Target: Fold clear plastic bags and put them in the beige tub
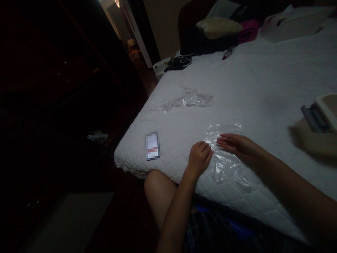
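Observation:
A clear plastic bag (223,165) lies flat on the white quilted bed cover in front of me, its surface creased and shiny. At its left edge rests my left hand (200,157), back up, with the fingers loosely bent and apart; no held thing shows in it. My right hand (237,144) is over the upper part of the bag, fingers stretched toward the left hand. Its palm side is partly hidden, and nothing shows in its grasp. A narrow gap separates the two hands.
Another crumpled clear plastic bag (186,100) lies farther up the bed (250,84). A phone-like rectangle (152,146), blurred out, sits near the left edge. At right is a blurred white container (326,109). A pillow (219,27), rolled pink cloth (248,31) and white box (295,24) stand at the back.

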`<state>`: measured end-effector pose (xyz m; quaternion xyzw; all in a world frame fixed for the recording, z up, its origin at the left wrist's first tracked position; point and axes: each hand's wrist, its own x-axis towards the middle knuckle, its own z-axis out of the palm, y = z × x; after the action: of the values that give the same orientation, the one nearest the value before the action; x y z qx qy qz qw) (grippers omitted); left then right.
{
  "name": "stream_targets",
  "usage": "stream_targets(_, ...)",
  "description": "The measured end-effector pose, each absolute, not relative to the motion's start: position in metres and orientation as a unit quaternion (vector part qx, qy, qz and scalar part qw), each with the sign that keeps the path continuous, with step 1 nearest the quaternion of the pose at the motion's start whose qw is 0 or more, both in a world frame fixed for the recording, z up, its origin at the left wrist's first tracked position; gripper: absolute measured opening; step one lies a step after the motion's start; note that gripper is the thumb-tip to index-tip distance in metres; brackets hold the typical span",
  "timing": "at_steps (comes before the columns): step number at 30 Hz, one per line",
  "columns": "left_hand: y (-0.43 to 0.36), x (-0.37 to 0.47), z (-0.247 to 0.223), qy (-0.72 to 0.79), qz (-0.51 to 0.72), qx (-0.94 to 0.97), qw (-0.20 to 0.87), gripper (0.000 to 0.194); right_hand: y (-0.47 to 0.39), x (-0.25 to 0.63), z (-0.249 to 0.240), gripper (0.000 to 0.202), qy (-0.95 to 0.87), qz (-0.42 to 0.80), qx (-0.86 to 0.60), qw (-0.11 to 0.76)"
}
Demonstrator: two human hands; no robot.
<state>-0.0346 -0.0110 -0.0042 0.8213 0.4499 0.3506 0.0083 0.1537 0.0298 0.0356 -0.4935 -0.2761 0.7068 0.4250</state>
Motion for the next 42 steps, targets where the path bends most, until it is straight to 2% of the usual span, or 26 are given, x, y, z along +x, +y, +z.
stream_targets(3, -0.011, -0.036, -0.005, 0.432, 0.379, 0.818, 0.016, 0.022, 0.019, 0.157, 0.039, 0.021, -0.361, 0.647, -0.509, 0.437)
stream_targets(5, -0.012, -0.037, -0.005, 0.427, 0.397, 0.812, 0.022, 0.022, 0.008, 0.159, 0.041, 0.024, -0.468, 0.587, -0.518, 0.41)
stream_targets(8, -0.018, -0.038, -0.004, 0.426, 0.402, 0.81, 0.027, 0.021, -0.013, 0.163, 0.044, 0.024, -0.672, 0.451, -0.488, 0.325)
stream_targets(12, -0.03, -0.039, 0.0, 0.425, 0.349, 0.835, 0.011, 0.018, -0.039, 0.162, 0.048, 0.021, -0.873, 0.26, -0.363, 0.197)
stream_targets(16, -0.036, -0.037, 0.0, 0.412, 0.302, 0.86, -0.008, 0.019, -0.053, 0.156, 0.045, 0.02, -0.95, 0.117, -0.265, 0.115)
stream_targets(21, -0.033, -0.035, -0.006, 0.393, 0.319, 0.863, 0.005, 0.018, -0.057, 0.15, 0.031, 0.01, -0.961, 0.022, -0.246, 0.128)
stream_targets(28, -0.031, -0.034, -0.01, 0.4, 0.288, 0.869, 0.032, 0.019, -0.053, 0.158, 0.033, 0.022, -0.937, 0.062, -0.273, 0.208)
stream_targets(36, -0.031, -0.034, -0.01, 0.401, 0.284, 0.87, 0.031, 0.023, -0.036, 0.167, 0.051, 0.019, -0.789, 0.3, -0.439, 0.308)
stream_targets(39, -0.029, -0.033, -0.009, 0.404, 0.307, 0.861, 0.039, 0.03, -0.031, 0.17, 0.051, 0.023, -0.724, 0.375, -0.491, 0.308)
stream_targets(42, -0.028, -0.032, -0.009, 0.41, 0.305, 0.858, 0.055, 0.032, -0.03, 0.173, 0.049, 0.028, -0.711, 0.438, -0.475, 0.276)
